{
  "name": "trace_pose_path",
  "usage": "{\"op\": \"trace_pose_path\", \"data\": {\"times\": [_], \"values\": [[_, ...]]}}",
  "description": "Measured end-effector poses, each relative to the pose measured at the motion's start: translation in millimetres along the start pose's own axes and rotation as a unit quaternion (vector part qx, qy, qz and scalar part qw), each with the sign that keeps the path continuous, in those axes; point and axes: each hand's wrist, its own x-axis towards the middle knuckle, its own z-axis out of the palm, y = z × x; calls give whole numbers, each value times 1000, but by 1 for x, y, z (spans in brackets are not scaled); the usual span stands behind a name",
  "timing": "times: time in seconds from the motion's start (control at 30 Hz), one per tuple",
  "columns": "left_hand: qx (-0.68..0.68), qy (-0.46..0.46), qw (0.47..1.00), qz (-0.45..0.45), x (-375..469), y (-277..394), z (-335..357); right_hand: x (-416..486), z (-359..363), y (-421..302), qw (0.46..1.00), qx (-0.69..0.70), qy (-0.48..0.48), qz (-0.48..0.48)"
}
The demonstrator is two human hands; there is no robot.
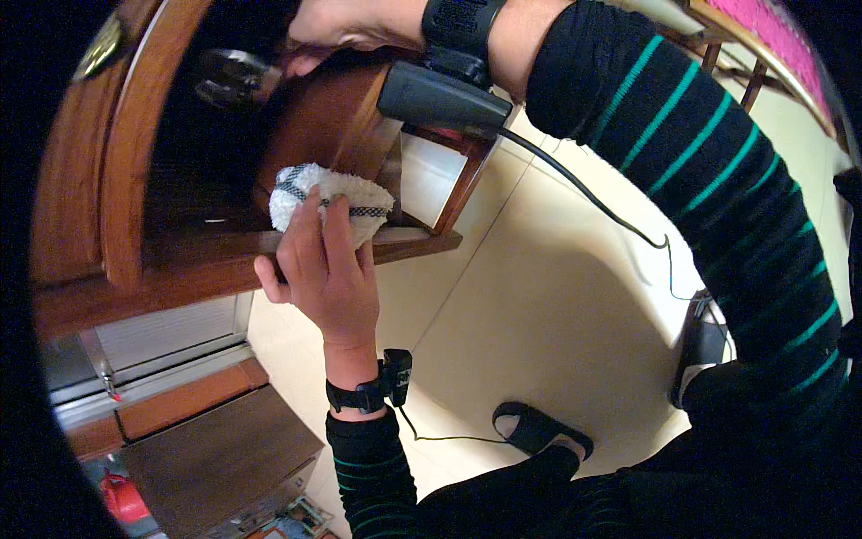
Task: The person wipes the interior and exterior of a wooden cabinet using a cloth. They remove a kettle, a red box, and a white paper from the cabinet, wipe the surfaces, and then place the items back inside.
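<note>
My left hand (330, 283) presses a folded white terry cloth (363, 192) with black checked bands against a brown wooden surface (316, 121) of a cabinet. Its fingers lie over the cloth, and one finger sticks out to the side. At the top, my right hand (357, 27) reaches into the dark cabinet. Its fingertips meet a shiny, partly clear object (236, 77), too blurred to name. A black strap and a dark box-shaped device (444, 101) with a cable sit on my right wrist.
A wooden door frame (121, 135) with a brass-coloured fitting borders the left. A wooden ledge (417, 248) runs below the cloth. Cables from both wrist devices hang over the pale floor (525, 296). Below left stand a dark brown cabinet (229, 458) and a red object (124, 497).
</note>
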Motion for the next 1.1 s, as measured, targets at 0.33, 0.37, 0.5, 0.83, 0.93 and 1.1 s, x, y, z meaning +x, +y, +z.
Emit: {"op": "trace_pose_path", "data": {"times": [0.33, 0.37, 0.5, 0.83, 0.93, 1.1], "values": [[-29, -45, 999, -10, -1, -1, 4, 31, 6, 23, 994, -104, -1, -25], [-39, -42, 998, -11, -1, 0, 5, 13, 6, 19, 991, -127, 9, -33], [-27, -55, 998, -17, 2, -1, 6, -114, 0, 13, 920, -188, 154, -307], [-53, -42, 998, 9, -1, -5, 9, -250, -15, 117, 965, -224, 127, -44], [-42, -53, 998, -1, 1, -4, 8, -215, -20, 126, 938, -305, 147, -79], [-45, -62, 997, -19, 3, -3, 6, -164, -6, 122, 887, -426, 176, -38]]}}
